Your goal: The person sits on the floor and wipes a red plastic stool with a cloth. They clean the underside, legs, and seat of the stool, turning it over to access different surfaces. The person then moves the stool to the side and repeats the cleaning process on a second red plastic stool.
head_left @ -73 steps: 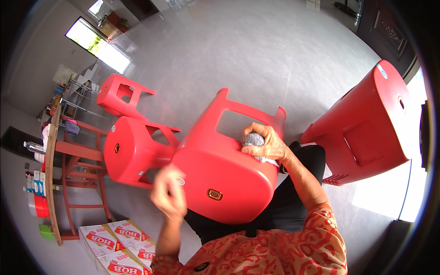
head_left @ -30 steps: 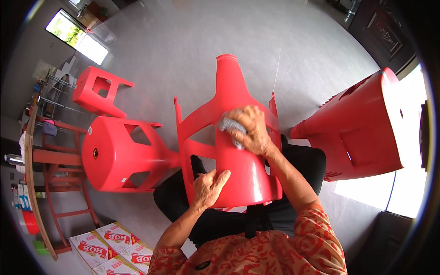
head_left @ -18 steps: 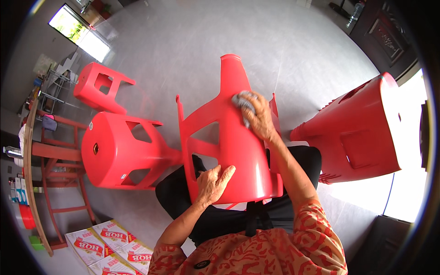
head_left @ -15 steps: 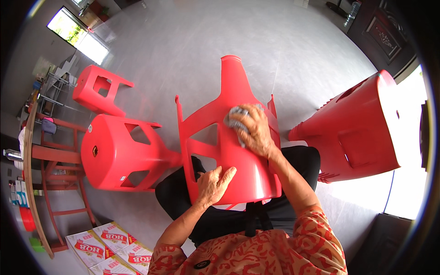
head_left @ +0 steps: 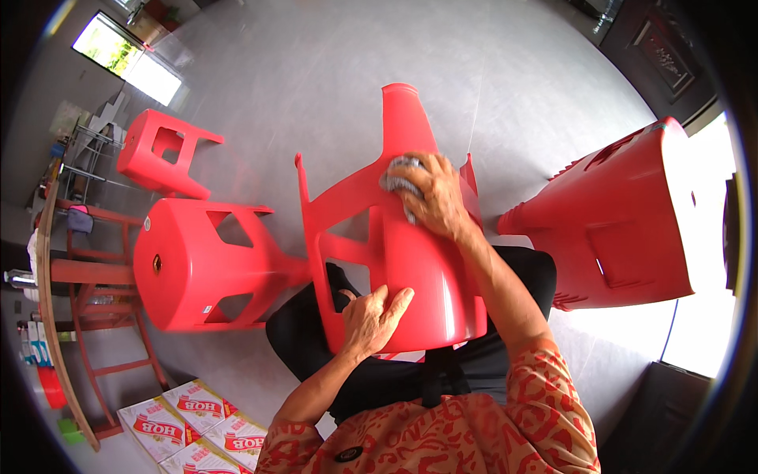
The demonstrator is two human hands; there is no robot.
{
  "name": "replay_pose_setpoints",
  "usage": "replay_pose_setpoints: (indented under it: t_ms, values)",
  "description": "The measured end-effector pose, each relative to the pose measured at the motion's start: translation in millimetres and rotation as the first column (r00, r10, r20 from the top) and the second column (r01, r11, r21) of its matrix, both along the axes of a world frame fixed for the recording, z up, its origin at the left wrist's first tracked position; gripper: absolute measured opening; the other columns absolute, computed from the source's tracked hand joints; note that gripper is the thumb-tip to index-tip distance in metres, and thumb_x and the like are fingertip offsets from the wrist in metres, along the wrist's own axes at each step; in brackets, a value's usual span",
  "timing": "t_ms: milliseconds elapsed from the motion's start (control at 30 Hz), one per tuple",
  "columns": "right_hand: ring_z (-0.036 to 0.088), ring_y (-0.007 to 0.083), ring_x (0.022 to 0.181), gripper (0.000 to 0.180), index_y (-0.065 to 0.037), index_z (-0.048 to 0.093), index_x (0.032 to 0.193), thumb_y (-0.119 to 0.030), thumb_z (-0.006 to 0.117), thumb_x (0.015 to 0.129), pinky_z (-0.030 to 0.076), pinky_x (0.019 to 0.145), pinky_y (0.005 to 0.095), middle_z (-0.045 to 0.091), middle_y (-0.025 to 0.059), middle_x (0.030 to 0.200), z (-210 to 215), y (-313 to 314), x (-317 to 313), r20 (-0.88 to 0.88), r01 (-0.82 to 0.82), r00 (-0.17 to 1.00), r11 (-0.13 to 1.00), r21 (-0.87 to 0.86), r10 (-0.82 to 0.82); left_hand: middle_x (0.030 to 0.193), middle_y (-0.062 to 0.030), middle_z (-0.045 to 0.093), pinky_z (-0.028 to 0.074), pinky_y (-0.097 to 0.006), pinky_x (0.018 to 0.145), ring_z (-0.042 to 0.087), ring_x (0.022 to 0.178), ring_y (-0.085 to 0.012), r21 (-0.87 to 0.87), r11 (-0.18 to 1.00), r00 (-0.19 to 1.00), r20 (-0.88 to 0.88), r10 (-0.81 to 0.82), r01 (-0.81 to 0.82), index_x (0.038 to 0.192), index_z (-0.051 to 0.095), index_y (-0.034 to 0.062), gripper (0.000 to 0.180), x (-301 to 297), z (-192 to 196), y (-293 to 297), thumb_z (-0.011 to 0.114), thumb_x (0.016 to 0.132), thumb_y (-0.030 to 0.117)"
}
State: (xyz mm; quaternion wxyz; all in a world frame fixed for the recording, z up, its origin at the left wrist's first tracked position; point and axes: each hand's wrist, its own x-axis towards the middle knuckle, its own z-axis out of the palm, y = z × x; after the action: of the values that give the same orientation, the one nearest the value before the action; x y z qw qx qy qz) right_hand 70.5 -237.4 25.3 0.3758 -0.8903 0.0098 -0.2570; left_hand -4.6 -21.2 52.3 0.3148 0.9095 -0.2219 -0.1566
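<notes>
A red plastic stool (head_left: 430, 288) lies tipped across my lap between my knees, its legs pointing away from me. My right hand (head_left: 439, 201) is closed around a bunched grey cloth (head_left: 401, 175) and presses it onto the stool near the base of the far leg. Lower on the left, my left hand (head_left: 373, 317) grips the stool's frame beside a side opening. Its thumb rests on the outer face, while some fingers are hidden behind the plastic.
Two more red stools, a nearer one (head_left: 178, 261) and a smaller-looking one (head_left: 154, 150), stand on the left. At right rises a stack of red stools (head_left: 624, 221). Printed cartons (head_left: 185, 423) lie lower left, near a wooden table (head_left: 49, 316) and a reddish chair (head_left: 118, 367).
My right hand has slid the cloth a little farther up the stool toward the far leg. My left hand keeps its grip in nearly the same spot.
</notes>
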Motion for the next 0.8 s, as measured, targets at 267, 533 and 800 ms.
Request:
replay_pose_setpoints:
  t_ms: [267, 533, 800]
  values:
    - [0.047, 0.0269, 0.118, 0.023, -0.024, 0.071, 0.094, -0.021, 0.072, 0.07, 0.037, 0.096, 0.0513, 0.057, -0.0006, 0.117, 7, 3, 24, 0.011, -0.011, 1.0, 0.97, -0.244, 0.014, 0.056, -0.0178, 0.053, 0.043, -0.042, 0.057, 0.057, 0.056, -0.0341, -0.026, 0.999, 0.998, -0.062, -0.033, 0.032, 0.065, 0.047, 0.0023, 0.061, 9, -1, -3, 0.043, 0.095, 0.056]
    - [0.047, 0.0319, 0.119, 0.033, -0.013, 0.068, 0.097, -0.02, 0.072, 0.065, 0.035, 0.1, 0.0505, 0.056, 0.0069, 0.117, 42, 51, -95, 0.029, -0.258, 0.96, 0.917, -0.303, 0.28, 0.062, -0.0095, 0.043, 0.039, -0.039, 0.063, 0.044, 0.06, -0.0239, -0.284, 0.947, 0.944, -0.325, 0.052, -0.15, 0.073, 0.048, 0.0018, 0.07, 7, -18, 11, 0.019, 0.099, 0.06]
    - [0.047, 0.0337, 0.119, 0.042, -0.012, 0.063, 0.111, -0.019, 0.065, 0.07, 0.037, 0.099, 0.0511, 0.052, 0.0125, 0.123, 33, 36, -122, 0.003, -0.324, 0.945, 0.933, -0.155, 0.328, 0.066, -0.0119, 0.056, 0.044, -0.039, 0.063, 0.058, 0.065, -0.0307, -0.201, 0.98, 0.987, -0.158, -0.037, 0.005, 0.097, 0.06, 0.0058, 0.067, 7, -3, 9, 0.024, 0.097, 0.062]
